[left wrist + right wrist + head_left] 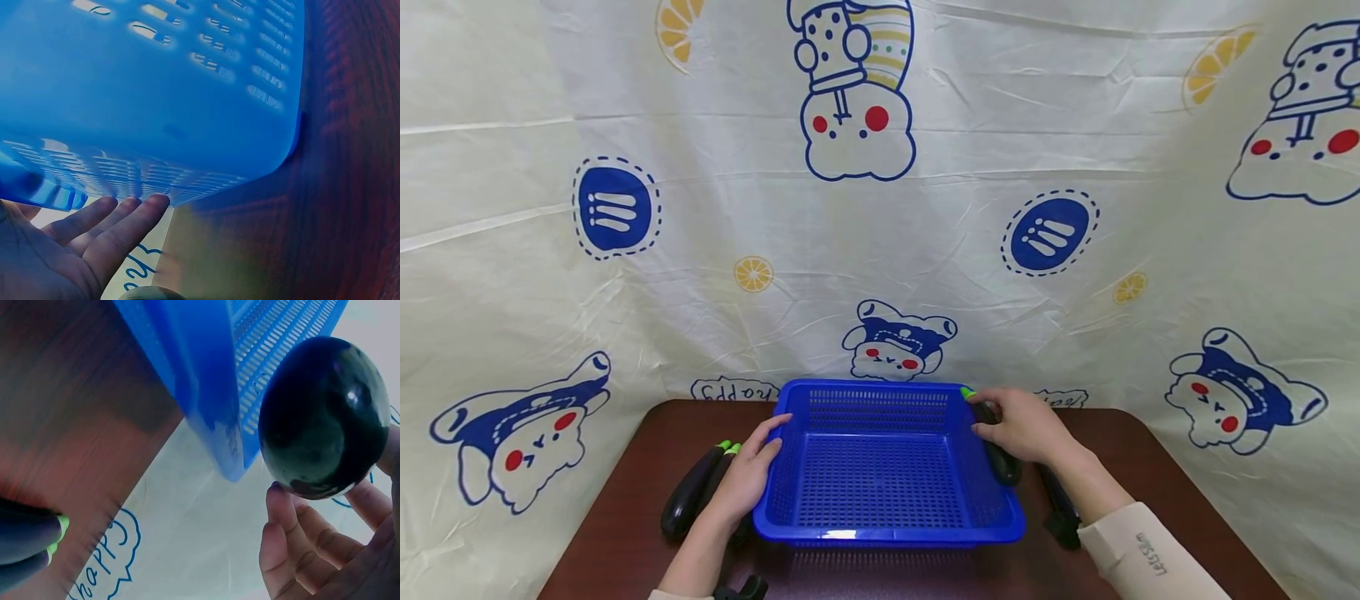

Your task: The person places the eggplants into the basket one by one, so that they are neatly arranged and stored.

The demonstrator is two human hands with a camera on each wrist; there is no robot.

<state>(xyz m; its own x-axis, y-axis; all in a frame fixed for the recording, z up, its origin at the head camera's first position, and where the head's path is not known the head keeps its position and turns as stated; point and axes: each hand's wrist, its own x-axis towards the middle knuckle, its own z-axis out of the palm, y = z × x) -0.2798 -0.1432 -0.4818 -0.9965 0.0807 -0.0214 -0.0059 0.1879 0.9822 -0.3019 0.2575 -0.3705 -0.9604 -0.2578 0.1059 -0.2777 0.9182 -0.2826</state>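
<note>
A blue plastic basket (880, 535) with slotted walls stands on the table, and its floor shows bare in the head view. My left hand (748, 479) is at its left rim, and in the left wrist view the straight fingers (128, 240) lie against the outer slotted wall. With my right hand (1022, 421) I hold a dark, glossy eggplant (1002, 462) by its green-stemmed end, over the basket's right rim. Its rounded end fills much of the right wrist view, where the eggplant (325, 419) hides part of that hand.
Dark eggplants (688, 500) with green stems lie on the brown table (602, 533), left of the basket and partly behind my left arm. More eggplants (28, 537) lie to the right, mostly under my right forearm. A printed white sheet (962, 233) hangs behind the table.
</note>
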